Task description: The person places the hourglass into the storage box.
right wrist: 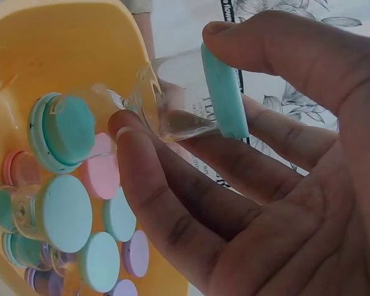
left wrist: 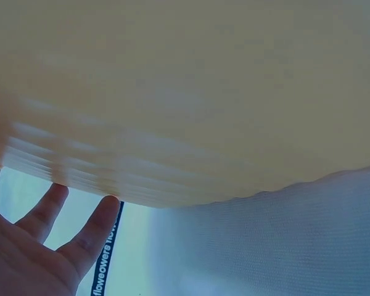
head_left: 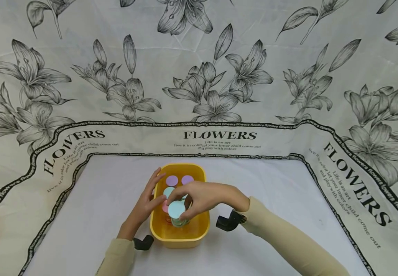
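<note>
In the head view my right hand [head_left: 202, 196] holds a small sand timer [head_left: 176, 210] with mint-green caps, over the yellow bin [head_left: 181, 243]. Seen from the right wrist, the clear timer narrows at its waist, and green sand [right wrist: 71, 129] lies in the bulb at its far end. My thumb presses on the near cap [right wrist: 222, 92] while fingers curl about the glass. My left hand [head_left: 145, 203] rests at the bin's left side, fingers extended. Its fingertips touch the outer wall [left wrist: 172, 166] in the left wrist view. More timers with green, pink [right wrist: 103, 166] and purple caps [head_left: 172, 180] stand inside the bin.
A white cloth [head_left: 261, 184] covers the table around the bin. Behind and at the sides hangs a flower-printed sheet [head_left: 219, 103] with black lettered borders. Each wrist carries a black camera mount [head_left: 229, 221].
</note>
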`<state>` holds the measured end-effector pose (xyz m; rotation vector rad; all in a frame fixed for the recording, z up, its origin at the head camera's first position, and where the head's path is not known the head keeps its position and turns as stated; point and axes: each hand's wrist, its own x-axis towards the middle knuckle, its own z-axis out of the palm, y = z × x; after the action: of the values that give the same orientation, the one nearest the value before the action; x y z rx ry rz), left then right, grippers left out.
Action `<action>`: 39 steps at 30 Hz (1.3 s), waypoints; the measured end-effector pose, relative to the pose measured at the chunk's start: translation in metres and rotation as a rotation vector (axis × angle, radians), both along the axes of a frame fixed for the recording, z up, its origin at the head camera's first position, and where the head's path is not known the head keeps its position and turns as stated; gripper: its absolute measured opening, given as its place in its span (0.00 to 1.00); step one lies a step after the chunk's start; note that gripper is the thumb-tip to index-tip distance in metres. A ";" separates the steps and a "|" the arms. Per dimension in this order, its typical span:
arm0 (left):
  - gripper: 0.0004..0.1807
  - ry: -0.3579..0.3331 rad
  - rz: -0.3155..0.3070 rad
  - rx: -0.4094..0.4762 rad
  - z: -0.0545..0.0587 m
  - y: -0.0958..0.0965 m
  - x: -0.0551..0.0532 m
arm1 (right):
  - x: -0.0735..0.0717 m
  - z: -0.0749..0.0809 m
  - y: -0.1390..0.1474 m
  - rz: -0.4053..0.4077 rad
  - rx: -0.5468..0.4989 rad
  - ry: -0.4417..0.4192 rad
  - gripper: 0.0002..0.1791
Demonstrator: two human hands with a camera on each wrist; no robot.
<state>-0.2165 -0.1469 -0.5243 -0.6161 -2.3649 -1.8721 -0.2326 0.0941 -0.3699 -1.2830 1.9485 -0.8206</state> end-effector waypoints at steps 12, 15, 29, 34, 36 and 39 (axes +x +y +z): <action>0.36 0.014 -0.001 -0.001 0.001 0.000 0.000 | -0.001 -0.014 -0.007 0.034 0.123 0.021 0.23; 0.36 0.007 0.007 -0.016 0.002 0.001 0.001 | -0.002 -0.019 -0.009 0.038 0.168 0.037 0.24; 0.36 0.017 0.009 -0.023 0.000 -0.001 0.000 | -0.001 -0.036 -0.026 0.128 0.266 0.196 0.23; 0.37 0.000 0.007 -0.023 -0.001 0.000 -0.001 | 0.002 -0.040 -0.028 0.125 0.313 0.202 0.23; 0.37 -0.006 0.011 -0.023 -0.001 0.000 -0.001 | 0.002 -0.043 -0.029 0.128 0.324 0.200 0.22; 0.37 -0.010 0.018 -0.023 0.000 0.000 -0.001 | 0.003 -0.046 -0.030 0.137 0.332 0.209 0.22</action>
<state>-0.2171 -0.1464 -0.5248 -0.5863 -2.3938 -1.8473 -0.2298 0.0642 -0.4161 -1.3199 2.0262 -0.2884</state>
